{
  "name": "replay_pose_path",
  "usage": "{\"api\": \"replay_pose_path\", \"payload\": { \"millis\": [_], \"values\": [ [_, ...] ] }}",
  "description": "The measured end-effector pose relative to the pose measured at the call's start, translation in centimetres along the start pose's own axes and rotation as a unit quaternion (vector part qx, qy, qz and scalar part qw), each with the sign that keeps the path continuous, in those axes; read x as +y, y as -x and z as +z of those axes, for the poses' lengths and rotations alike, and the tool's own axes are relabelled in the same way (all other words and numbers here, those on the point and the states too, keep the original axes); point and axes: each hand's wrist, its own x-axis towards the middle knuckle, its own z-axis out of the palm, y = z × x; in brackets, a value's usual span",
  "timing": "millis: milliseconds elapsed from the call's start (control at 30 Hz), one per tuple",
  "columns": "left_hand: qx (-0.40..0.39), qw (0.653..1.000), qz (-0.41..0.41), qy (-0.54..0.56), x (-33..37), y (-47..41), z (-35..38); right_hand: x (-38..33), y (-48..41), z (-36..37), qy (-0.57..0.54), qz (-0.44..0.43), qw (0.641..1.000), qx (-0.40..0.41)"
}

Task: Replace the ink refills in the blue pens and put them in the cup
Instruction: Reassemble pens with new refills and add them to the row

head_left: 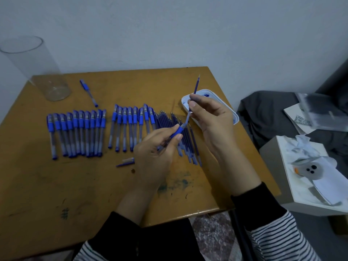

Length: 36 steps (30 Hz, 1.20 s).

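- Pen barrel (177,131): only the blue grip end shows. The rest lies hidden inside my left hand (154,157).
- Refill (196,86): one stretch is covered by the pinching thumb of my right hand (212,119).
- Loose refills (165,119): my left hand hides part of the pile, so the count cannot be told.
- White tray (209,91), at the table's right edge: its near wall and most of its inside lie behind my right hand.
- Small brown piece (133,170): too small to identify.
- Cup (35,68), far left corner: rim cut by the picture's left edge.
- Table (56,185): near left corner cut off.
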Motion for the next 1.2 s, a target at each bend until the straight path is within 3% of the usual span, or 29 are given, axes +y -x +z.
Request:
{"api": "replay_pose_path", "payload": {
  "millis": [233,400,733,1067,1200],
  "values": [
    [0.005,1.000,-0.010,-0.006,-0.2,0.0,-0.3,-0.4,1.0,0.1,0.064,-0.108,0.992,0.008],
    [0.017,1.000,-0.021,0.005,-0.2,0.3,-1.0,0.3,2.5,0.4,0.167,-0.191,0.967,-0.026],
    [-0.019,0.997,0.021,-0.069,-0.7,1.7,-4.4,2.9,5.9,2.2,0.129,-0.149,0.980,-0.041],
    [-0.023,0.994,0.023,-0.108,-0.7,2.4,-6.4,4.1,6.8,4.3,0.162,-0.206,0.965,-0.012],
    [-0.006,0.996,0.009,-0.083,-0.8,2.5,-6.4,3.7,6.9,4.8,0.117,-0.148,0.980,-0.056]
  ]
}}
